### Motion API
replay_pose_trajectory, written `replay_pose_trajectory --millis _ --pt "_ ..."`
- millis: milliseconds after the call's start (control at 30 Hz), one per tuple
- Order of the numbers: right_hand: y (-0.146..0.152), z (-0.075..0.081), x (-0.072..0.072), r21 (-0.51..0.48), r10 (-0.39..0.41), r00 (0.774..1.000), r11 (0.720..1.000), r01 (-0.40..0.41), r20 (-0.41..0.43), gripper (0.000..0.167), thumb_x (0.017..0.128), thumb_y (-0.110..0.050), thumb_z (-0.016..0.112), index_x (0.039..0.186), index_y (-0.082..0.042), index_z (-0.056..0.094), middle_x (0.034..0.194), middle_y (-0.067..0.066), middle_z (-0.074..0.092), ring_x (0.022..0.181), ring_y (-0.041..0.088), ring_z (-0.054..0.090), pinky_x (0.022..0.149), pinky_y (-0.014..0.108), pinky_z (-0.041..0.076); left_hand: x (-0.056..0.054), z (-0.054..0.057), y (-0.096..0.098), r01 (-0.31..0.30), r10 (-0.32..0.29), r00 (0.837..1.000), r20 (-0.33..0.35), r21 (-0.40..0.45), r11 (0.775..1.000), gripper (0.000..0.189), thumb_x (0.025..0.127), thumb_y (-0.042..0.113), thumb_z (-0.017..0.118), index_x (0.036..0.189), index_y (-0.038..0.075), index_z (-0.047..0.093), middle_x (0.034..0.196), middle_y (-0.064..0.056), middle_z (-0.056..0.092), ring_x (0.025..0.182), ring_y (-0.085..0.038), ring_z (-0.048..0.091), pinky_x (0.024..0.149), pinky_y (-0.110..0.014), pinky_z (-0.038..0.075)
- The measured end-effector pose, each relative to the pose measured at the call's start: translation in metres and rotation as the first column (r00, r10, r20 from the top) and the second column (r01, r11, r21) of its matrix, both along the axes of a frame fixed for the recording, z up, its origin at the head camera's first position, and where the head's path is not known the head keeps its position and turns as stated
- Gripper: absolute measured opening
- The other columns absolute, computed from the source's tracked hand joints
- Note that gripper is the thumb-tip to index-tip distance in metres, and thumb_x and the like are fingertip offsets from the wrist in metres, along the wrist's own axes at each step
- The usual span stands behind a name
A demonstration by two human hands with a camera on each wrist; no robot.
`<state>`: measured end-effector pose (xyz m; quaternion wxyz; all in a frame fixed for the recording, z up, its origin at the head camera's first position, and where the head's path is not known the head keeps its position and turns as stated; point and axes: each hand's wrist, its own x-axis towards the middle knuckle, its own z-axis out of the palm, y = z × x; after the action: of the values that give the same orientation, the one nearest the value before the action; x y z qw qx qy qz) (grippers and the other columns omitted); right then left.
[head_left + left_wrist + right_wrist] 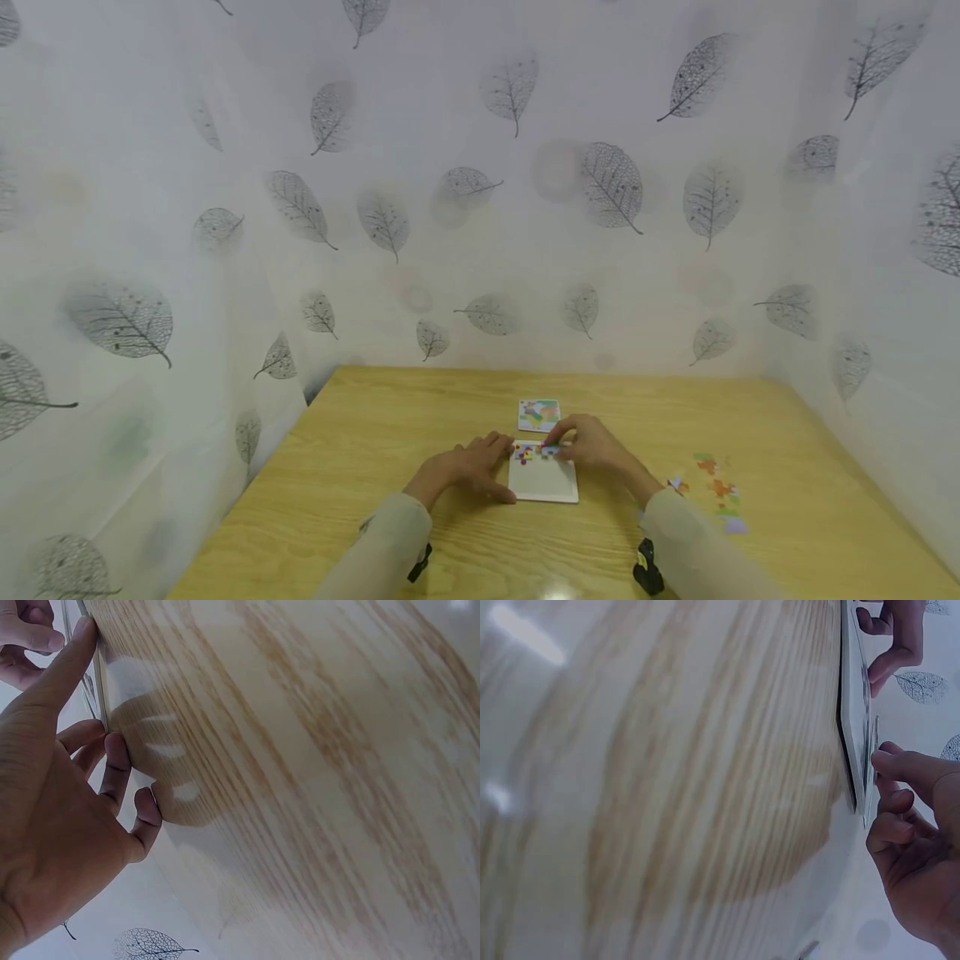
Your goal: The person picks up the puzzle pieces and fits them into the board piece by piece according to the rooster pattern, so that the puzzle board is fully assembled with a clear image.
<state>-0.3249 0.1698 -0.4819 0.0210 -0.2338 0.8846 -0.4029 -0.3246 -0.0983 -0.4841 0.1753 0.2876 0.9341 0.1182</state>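
Note:
A white puzzle tray (543, 485) lies on the table in the head view, with joined jigsaw pieces (522, 453) in its far left corner. My left hand (474, 467) spreads along the tray's left side, thumb near the front corner and fingers near the back one. In the left wrist view that thumb (64, 671) lies straight against the tray's edge. Between thumb and fingertips my right hand (594, 443) pinches a jigsaw piece (550, 450) low over the tray's far part. The right wrist view shows this piece (876, 729) edge-on, its picture hidden.
Just behind the tray lies a square picture card (538, 410). Several loose jigsaw pieces (724, 490) are scattered on the wooden table (420, 400) to the right, beyond the right forearm. A leaf-patterned white curtain (480, 250) surrounds the table's back and sides.

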Motion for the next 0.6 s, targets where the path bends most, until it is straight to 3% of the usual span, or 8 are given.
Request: replay_pose_trajectory --millis 133,400,600 --pt "-0.008 -0.002 -0.002 0.013 0.010 1.000 1.000 -0.009 -0.012 0.020 0.083 0.004 0.078 0.100 -0.005 0.078 0.106 0.008 0.075 0.117 0.041 0.063 0.105 0.065 0.044 0.005 0.010 0.001 0.011 -0.011 1.000 0.001 -0.009 1.000 0.096 0.090 0.060 0.074 0.162 0.018 0.027 0.165 -0.010 0.031 0.151 -0.036 0.033 0.117 -0.067 0.030" --pt "-0.017 -0.004 -0.004 0.053 -0.001 1.000 0.999 0.002 -0.028 0.019 0.081 0.005 0.080 0.097 -0.005 0.078 0.101 0.006 0.076 0.114 0.039 0.064 0.106 0.065 0.043 -0.001 -0.001 0.001 0.010 -0.011 1.000 -0.008 -0.007 1.000 0.094 0.091 0.060 0.072 0.162 0.018 0.028 0.164 -0.009 0.033 0.150 -0.034 0.035 0.117 -0.067 0.031" --pt "-0.020 -0.003 -0.003 0.082 0.006 0.997 0.997 0.001 -0.077 0.019 0.079 0.005 0.079 0.094 -0.005 0.076 0.098 0.005 0.075 0.110 0.038 0.066 0.104 0.063 0.046 0.003 0.007 0.001 0.002 -0.002 1.000 0.008 -0.007 1.000 0.097 0.090 0.059 0.074 0.162 0.017 0.027 0.167 -0.011 0.030 0.152 -0.037 0.032 0.118 -0.068 0.029"
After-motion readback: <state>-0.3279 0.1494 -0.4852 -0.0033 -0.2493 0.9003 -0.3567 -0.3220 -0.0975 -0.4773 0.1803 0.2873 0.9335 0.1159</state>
